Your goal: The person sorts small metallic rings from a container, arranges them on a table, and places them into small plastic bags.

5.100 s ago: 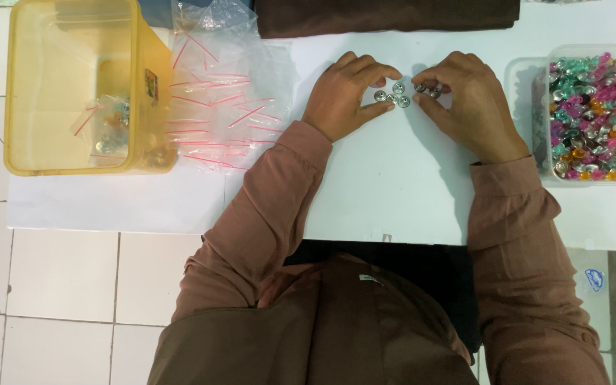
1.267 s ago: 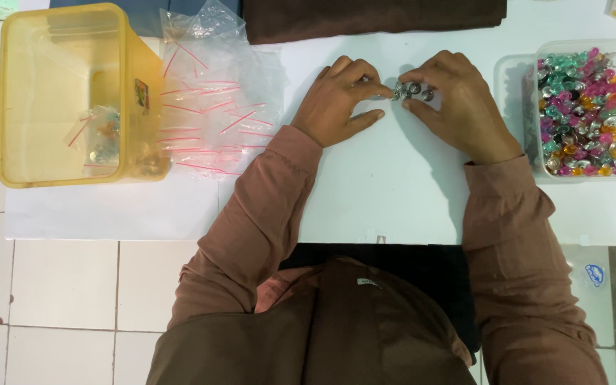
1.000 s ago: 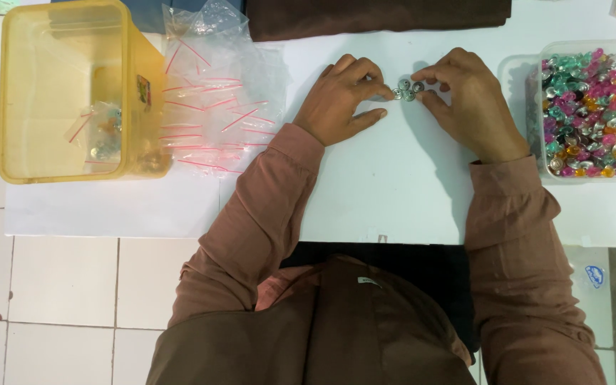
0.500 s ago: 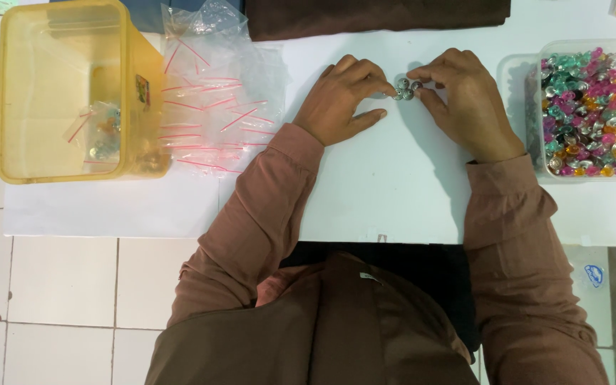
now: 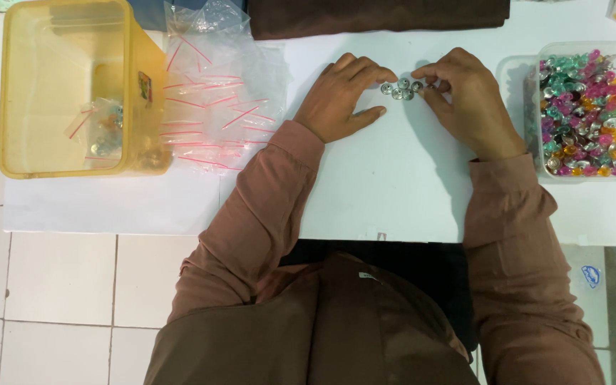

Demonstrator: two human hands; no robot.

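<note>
On the white table (image 5: 393, 192), near its far edge, a small cluster of silvery round pieces (image 5: 401, 88) lies between the person's two hands. Left hand (image 5: 340, 100): palm down on the table, fingers loosely curled, the fingertips touching the left side of the cluster and the thumb stretched flat toward it. Right hand (image 5: 465, 100): also palm down, fingers bent and drawn close together, the tips meeting the right side of the cluster; whether any single piece is pinched between thumb and forefinger cannot be told from this height, since the pieces are very small. Both forearms wear brown sleeves that run back toward the seated body. Just to the right of the right hand stands a clear shallow tray (image 5: 518, 75), heaped with small shiny pieces (image 5: 586, 114) in pink, green, orange and silver; its near wall almost touches the wrist. To the left of the left hand, well apart from it, lies a loose pile of clear plastic bags (image 5: 212, 100) with red seal strips, some overlapping, one crumpled at the top. Beside the pile, at the table's left end, stands a yellow translucent tub (image 5: 133, 71), open at the top, with a few filled little bags resting on its bottom. Along the far edge, above the hands, lies a folded dark brown cloth (image 5: 379, 16). White floor tiles (image 5: 58, 278) show below the table's near edge.
</note>
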